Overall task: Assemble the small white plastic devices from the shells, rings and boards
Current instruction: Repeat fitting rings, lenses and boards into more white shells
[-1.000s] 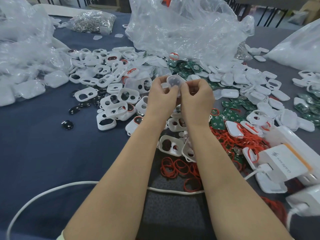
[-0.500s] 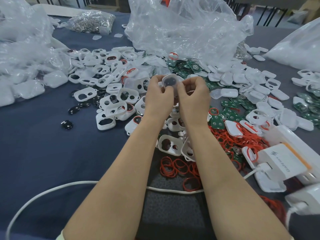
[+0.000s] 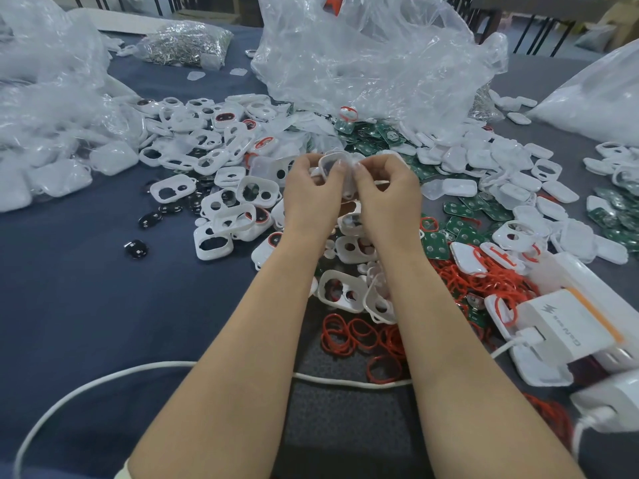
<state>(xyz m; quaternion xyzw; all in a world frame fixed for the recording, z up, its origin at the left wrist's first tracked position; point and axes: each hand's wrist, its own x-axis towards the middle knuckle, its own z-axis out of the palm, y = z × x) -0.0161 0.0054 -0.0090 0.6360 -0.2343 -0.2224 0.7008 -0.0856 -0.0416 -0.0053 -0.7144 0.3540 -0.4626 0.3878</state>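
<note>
Left grip [image 3: 313,188] and right grip [image 3: 387,191] both pinch one white shell [image 3: 330,163] over the bench [image 3: 69,305]; a fitting step, I judge. Next calls for pressing parts squarely together.

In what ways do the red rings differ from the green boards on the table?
The rings are red, thin open loops tangled in a heap; the boards are green, flat solid plates with pale round spots. The rings lie mostly nearer the person; the boards spread farther back, toward the clear bag. Both lie loose on the dark cloth.
</note>
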